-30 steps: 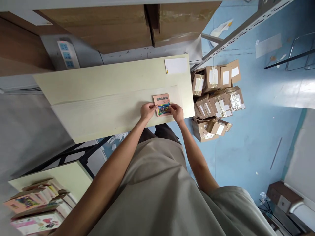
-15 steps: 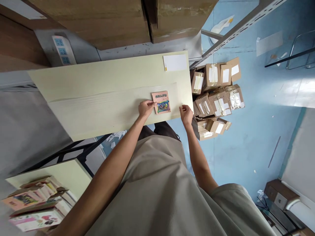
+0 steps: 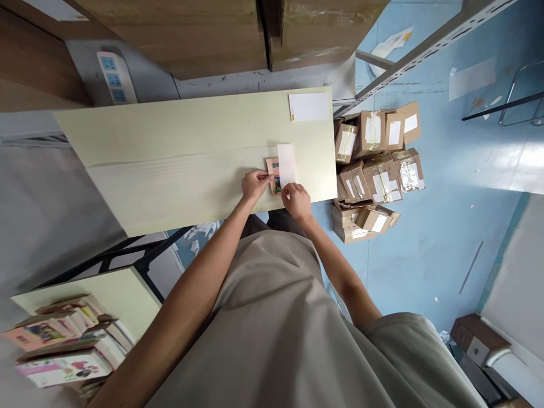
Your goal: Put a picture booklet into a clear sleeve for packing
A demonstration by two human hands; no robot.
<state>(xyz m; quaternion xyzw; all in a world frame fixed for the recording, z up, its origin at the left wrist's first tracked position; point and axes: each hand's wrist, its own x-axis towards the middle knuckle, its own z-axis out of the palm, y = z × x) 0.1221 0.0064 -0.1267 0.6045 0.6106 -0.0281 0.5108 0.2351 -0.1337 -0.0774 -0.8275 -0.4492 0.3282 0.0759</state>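
Note:
A small pink booklet (image 3: 272, 165) with a colourful picture on its cover lies on the pale table (image 3: 178, 133) before me. My left hand (image 3: 256, 185) pinches the booklet's left edge, fingertips on the cover. A pale, blank leaf (image 3: 286, 161) stands raised over the booklet's right half and hides that part of the cover. At the lower end of this leaf is my right hand (image 3: 296, 199), its fingers closed on the leaf's lower corner. Whether the leaf is the turned cover or an inner page, I cannot tell.
A white card (image 3: 309, 107) lies at the table's far right corner. Large cartons (image 3: 178, 39) and a power strip (image 3: 117, 78) are behind the table. Small taped boxes (image 3: 382, 175) are piled on the floor at right. Books (image 3: 63, 351) stand on a lower shelf at left.
My right hand has moved left from beside the booklet to its lower right part. The pale leaf has come up over the cover. My left hand keeps its hold on the left edge.

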